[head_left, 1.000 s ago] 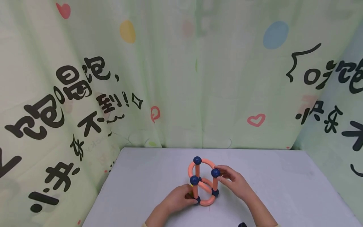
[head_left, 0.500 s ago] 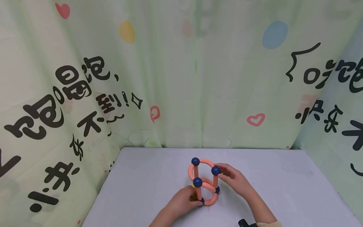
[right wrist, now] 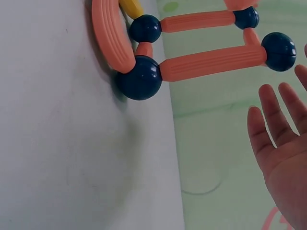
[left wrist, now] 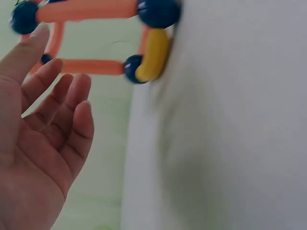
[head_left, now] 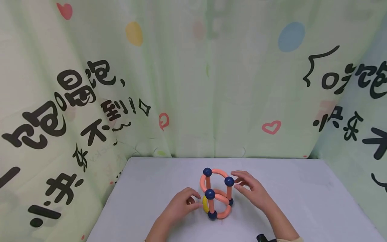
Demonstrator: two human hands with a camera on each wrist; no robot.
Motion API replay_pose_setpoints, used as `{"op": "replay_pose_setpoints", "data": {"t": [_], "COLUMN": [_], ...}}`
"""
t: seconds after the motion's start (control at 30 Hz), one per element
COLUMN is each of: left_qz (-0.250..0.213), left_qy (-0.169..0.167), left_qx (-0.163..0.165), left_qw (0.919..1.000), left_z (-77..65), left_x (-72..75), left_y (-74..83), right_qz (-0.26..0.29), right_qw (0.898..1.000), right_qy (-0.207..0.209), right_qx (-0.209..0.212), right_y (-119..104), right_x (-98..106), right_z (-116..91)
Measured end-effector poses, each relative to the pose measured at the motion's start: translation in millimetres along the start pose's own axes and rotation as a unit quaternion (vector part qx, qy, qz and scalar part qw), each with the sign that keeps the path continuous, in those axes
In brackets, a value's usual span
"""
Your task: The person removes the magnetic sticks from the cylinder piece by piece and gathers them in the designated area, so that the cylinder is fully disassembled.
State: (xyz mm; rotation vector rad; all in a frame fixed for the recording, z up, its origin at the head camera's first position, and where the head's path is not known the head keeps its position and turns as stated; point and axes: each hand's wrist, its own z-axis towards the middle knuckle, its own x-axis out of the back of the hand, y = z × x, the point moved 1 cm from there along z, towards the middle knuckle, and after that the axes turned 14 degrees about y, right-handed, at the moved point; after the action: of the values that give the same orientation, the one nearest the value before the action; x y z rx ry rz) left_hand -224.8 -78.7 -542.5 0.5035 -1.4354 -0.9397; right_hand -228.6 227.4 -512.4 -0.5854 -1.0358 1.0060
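A frame of magnetic building sticks and balls stands on the table, its upright orange rods (head_left: 211, 205) joined to dark blue balls (head_left: 210, 194). Curved orange rods (head_left: 223, 214) link the balls at top and bottom. Low on its left side sits one yellow curved rod (head_left: 205, 204), also visible in the left wrist view. My left hand (head_left: 181, 204) is just left of the frame, fingers loosely bent and holding nothing. To the right, my right hand (head_left: 254, 192) has its fingers spread beside the upper right ball (head_left: 229, 181); a small gap shows in the right wrist view.
The white table (head_left: 145, 181) reaches back to a pale green printed curtain (head_left: 193, 101), which also hangs along both sides. Near the right forearm, at the bottom edge, is a black object (head_left: 262, 238), partly cut off.
Both hands have let go of the stick-and-ball frame. The left hand has drawn back leftward, uncovering the yellow rod; the right hand has moved slightly right. The frame turned a little earlier.
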Motion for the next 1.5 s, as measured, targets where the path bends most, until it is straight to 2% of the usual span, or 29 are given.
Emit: {"op": "replay_pose_setpoints", "data": {"t": [0.1,0.23,0.4,0.47,0.53,0.77,0.97,1.27,1.5], "left_qz": [-0.008,-0.031,-0.054,-0.056,-0.053,-0.033,-0.046,-0.053,-0.061], "left_qy": [0.042,0.069,0.04,0.022,0.009,-0.01,-0.011,0.006,0.008], "left_qx": [-0.013,-0.053,-0.119,-0.134,-0.143,-0.145,-0.137,-0.154,-0.154], "left_qw": [0.999,0.9957,0.9906,0.9892,0.9882,0.9888,0.9895,0.9867,0.9861], "left_z": [2.1,3.5,4.9,6.5,7.9,11.0,10.3,9.3,8.4], "left_x": [17.3,26.9,23.8,20.7,18.2,10.2,6.8,1.3,0.5], "left_y": [4.7,14.5,23.4,25.9,28.5,33.0,37.6,36.5,36.6], "right_qz": [0.004,0.012,0.063,0.084,0.091,0.047,0.044,0.012,0.001], "right_qw": [1.0,1.0,0.997,0.994,0.993,0.991,0.987,0.992,0.996], "right_qy": [0.014,0.01,-0.027,-0.047,-0.068,-0.114,-0.132,-0.108,-0.087], "right_qx": [0.027,0.017,0.043,0.046,0.032,-0.044,-0.087,-0.068,-0.025], "right_y": [-7,-19,-35,-39,-40,-41,-40,-39,-38], "right_x": [2,2,-3,-7,-10,-26,-34,-39,-42], "right_z": [1,0,-4,-7,-10,-19,-23,-25,-25]}}
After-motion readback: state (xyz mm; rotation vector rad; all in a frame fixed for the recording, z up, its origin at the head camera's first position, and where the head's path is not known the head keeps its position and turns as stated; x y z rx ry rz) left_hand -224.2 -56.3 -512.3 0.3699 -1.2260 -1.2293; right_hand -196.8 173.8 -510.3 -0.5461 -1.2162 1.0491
